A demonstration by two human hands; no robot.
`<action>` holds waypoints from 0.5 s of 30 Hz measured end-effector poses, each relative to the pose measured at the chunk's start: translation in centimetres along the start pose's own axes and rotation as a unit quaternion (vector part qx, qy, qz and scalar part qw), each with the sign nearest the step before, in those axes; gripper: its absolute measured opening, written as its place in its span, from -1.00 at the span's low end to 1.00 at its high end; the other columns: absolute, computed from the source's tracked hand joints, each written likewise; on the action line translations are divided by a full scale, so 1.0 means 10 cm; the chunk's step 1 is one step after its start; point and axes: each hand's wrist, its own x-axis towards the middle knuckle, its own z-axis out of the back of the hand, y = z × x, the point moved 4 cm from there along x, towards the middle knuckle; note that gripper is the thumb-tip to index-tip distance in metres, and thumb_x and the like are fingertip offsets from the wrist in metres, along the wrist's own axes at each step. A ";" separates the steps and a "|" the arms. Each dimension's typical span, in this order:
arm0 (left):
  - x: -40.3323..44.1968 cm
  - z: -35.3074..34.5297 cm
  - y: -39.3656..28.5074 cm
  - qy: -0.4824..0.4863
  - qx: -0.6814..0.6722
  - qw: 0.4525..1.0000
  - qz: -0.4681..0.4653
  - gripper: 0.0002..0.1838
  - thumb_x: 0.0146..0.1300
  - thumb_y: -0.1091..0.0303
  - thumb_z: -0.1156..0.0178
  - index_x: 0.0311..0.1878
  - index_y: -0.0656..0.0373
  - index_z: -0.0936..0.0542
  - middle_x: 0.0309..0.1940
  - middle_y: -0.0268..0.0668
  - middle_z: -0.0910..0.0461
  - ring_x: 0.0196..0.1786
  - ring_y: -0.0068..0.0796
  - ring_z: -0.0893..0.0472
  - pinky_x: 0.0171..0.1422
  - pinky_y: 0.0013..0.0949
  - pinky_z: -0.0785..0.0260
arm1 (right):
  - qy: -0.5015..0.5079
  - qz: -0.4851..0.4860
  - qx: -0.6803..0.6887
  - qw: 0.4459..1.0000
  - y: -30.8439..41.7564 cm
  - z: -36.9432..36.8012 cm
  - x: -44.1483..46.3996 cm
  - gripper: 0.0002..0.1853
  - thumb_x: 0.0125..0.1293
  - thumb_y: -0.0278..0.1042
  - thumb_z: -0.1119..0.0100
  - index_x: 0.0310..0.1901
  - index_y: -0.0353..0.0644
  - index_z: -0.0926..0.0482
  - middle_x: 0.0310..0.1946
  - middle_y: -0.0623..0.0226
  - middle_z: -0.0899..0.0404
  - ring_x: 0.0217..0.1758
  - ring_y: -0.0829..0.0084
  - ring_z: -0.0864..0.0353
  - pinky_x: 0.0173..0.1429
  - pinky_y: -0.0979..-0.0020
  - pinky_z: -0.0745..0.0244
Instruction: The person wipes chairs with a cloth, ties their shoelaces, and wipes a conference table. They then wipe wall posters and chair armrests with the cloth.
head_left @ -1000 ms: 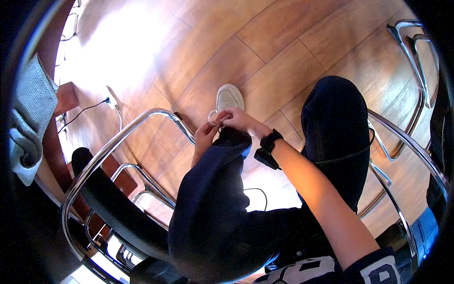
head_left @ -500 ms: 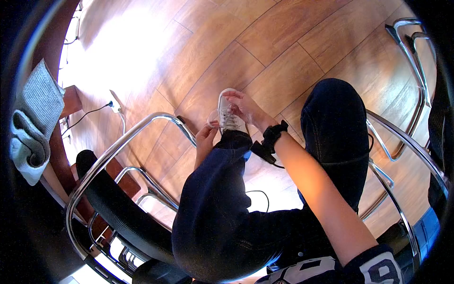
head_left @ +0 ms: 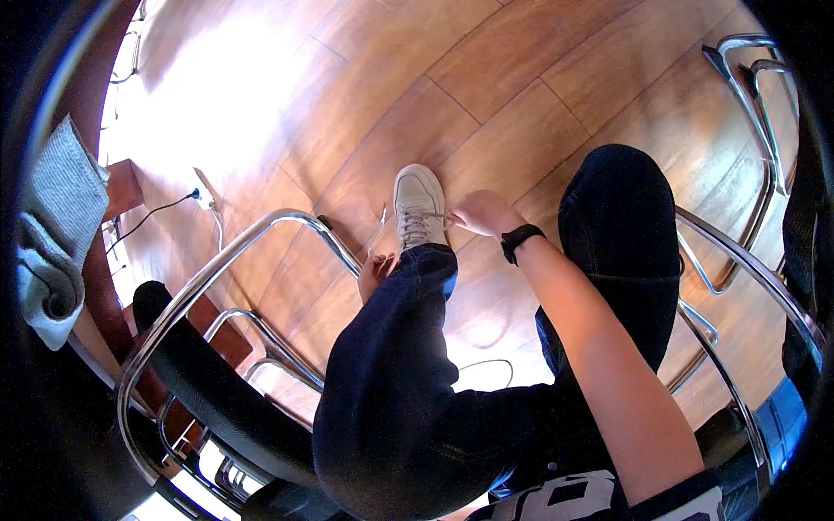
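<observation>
**Both hands at a pale shoe, lace pulled out to either side**

Head view, going big to small. I have wooden floor (head_left: 512,104) across most of the feed, washed out by glare at upper left. Dark trousers (head_left: 382,373) next: both knees bent, the leg on the left running down to the shoe. Chrome chair frame (head_left: 234,247) curves around at left; more chrome tubing (head_left: 756,269) at right. Bare right forearm (head_left: 599,373) reaches in from lower right. Grey cloth (head_left: 69,178), partly rolled, hangs at the left edge.

Pale shoe (head_left: 417,187) sits flat on the floor near the middle of my view, toe pointing up-frame, between the two hands. Right hand (head_left: 486,213) is just beside it, on its right; thumb and fingertips pinch a strand coming off the shoe. Left hand (head_left: 372,276) is low on the other side, half hidden by the trouser leg; fingers curled, a loose strand rising beside them, but I can't tell whether they grip it. Black wristband (head_left: 521,240) on the right wrist. White socket block (head_left: 204,200) lies left. Thinnest item: the pale shoelace (head_left: 415,230), threaded across the tongue.
</observation>
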 end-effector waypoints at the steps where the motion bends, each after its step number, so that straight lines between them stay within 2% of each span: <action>1: 0.04 0.03 -0.04 0.017 0.106 0.994 -0.025 -0.79 0.34 0.27 0.02 -0.20 0.24 -0.45 -0.32 -0.21 -0.56 -0.13 -0.31 -0.59 -0.08 -0.30 -0.48 | 0.012 -0.019 0.001 1.000 -0.01 -0.01 0.03 -0.76 0.19 -0.18 -0.07 -0.36 -0.20 -0.58 -0.49 0.02 -0.57 -0.40 0.01 -0.58 -0.30 0.07 -0.46; 2: 0.09 0.07 -0.07 0.029 0.211 0.976 -0.054 -0.76 0.34 0.26 -0.02 -0.14 0.27 -0.44 -0.36 -0.21 -0.56 -0.24 -0.34 -0.62 -0.22 -0.36 -0.52 | 0.025 -0.037 0.001 0.999 -0.02 -0.03 0.04 -0.76 0.17 -0.20 -0.09 -0.30 -0.21 -0.57 -0.47 0.00 -0.57 -0.41 0.01 -0.59 -0.30 0.08 -0.46; 4: -0.03 -0.06 -0.33 0.070 0.263 0.961 -0.041 -0.71 0.33 0.25 -0.06 -0.08 0.31 -0.42 -0.37 -0.19 -0.57 -0.31 -0.38 -0.62 -0.30 -0.39 -0.51 | 0.039 -0.081 0.015 0.996 0.06 0.12 0.03 -0.72 0.14 -0.26 -0.13 -0.14 -0.20 -0.51 -0.25 -0.04 -0.56 -0.23 0.02 -0.58 -0.17 0.08 -0.47; 5: -0.10 -0.05 -0.35 0.070 0.277 0.958 -0.013 -0.61 0.28 0.26 -0.13 0.08 0.27 -0.36 -0.35 -0.19 -0.58 -0.37 -0.46 -0.59 -0.36 -0.41 -0.46 | 0.043 -0.102 0.022 0.994 0.10 0.18 0.05 -0.66 0.12 -0.29 -0.14 -0.06 -0.20 -0.48 -0.15 -0.06 -0.55 -0.14 0.02 -0.58 -0.11 0.08 -0.47; 7: -0.05 0.11 -0.35 0.088 0.407 0.906 -0.073 -0.52 0.24 0.27 -0.18 0.18 0.21 -0.31 -0.34 -0.18 -0.58 -0.39 -0.45 -0.57 -0.34 -0.41 -0.45 | -0.031 -0.083 -0.078 0.993 0.23 -0.01 -0.01 -0.57 0.08 -0.34 -0.16 0.03 -0.15 -0.41 0.03 -0.04 -0.43 0.07 0.04 -0.45 0.07 0.07 -0.39; 8: -0.02 0.07 -0.33 0.134 0.472 0.859 -0.148 -0.48 0.20 0.30 -0.21 0.20 0.17 -0.32 -0.34 -0.15 -0.57 -0.40 -0.41 -0.56 -0.32 -0.40 -0.45 | -0.068 -0.075 -0.131 0.986 0.26 -0.12 -0.05 -0.52 0.07 -0.37 -0.17 0.08 -0.13 -0.38 0.11 -0.03 -0.37 0.17 0.05 -0.39 0.16 0.07 -0.34; 9: -0.07 -0.11 -0.38 0.168 0.532 0.797 -0.232 -0.44 0.16 0.32 -0.25 0.23 0.12 -0.32 -0.34 -0.12 -0.56 -0.41 -0.37 -0.55 -0.29 -0.38 -0.45 | -0.096 -0.038 -0.145 0.984 0.31 -0.20 -0.04 -0.51 0.02 -0.36 -0.17 0.07 -0.18 -0.40 0.16 0.03 -0.28 0.29 0.10 -0.22 0.35 0.10 -0.11; 10: -0.14 -0.28 -0.43 0.187 0.575 0.730 -0.317 -0.39 0.11 0.34 -0.28 0.25 0.08 -0.32 -0.33 -0.08 -0.55 -0.42 -0.33 -0.54 -0.26 -0.37 -0.45 | -0.076 -0.025 -0.128 0.989 0.36 -0.20 -0.02 -0.55 0.06 -0.34 -0.13 0.04 -0.21 -0.41 0.17 0.01 -0.28 0.28 0.09 -0.24 0.37 0.10 -0.09; 12: -0.33 -0.64 -0.55 0.182 0.570 0.796 -0.089 -0.44 0.06 0.39 -0.30 0.18 0.08 -0.41 -0.29 -0.05 -0.52 -0.37 -0.27 -0.55 -0.20 -0.35 -0.46 | -0.036 0.001 -0.090 0.995 0.49 -0.21 0.03 -0.61 0.12 -0.31 -0.04 -0.01 -0.28 -0.44 0.19 -0.02 -0.27 0.26 0.09 -0.28 0.40 0.09 -0.04; 13: -0.37 -0.74 -0.62 0.197 0.580 0.783 -0.115 -0.48 0.04 0.40 -0.30 0.13 0.09 -0.45 -0.26 -0.05 -0.50 -0.34 -0.26 -0.55 -0.21 -0.34 -0.45 | -0.073 0.002 -0.078 0.994 0.52 -0.22 0.04 -0.63 0.10 -0.32 -0.05 -0.06 -0.32 -0.44 0.07 -0.01 -0.40 0.19 0.12 -0.36 0.35 0.14 -0.10; 15: -0.43 -0.85 -0.71 0.223 0.597 0.752 -0.167 -0.56 0.00 0.43 -0.30 0.03 0.11 -0.53 -0.21 -0.06 -0.45 -0.29 -0.25 -0.55 -0.23 -0.33 -0.45 | -0.061 0.003 -0.035 0.998 0.56 -0.30 0.01 -0.65 0.07 -0.36 -0.06 -0.08 -0.30 -0.45 -0.05 0.02 -0.49 0.10 0.13 -0.43 0.29 0.18 -0.17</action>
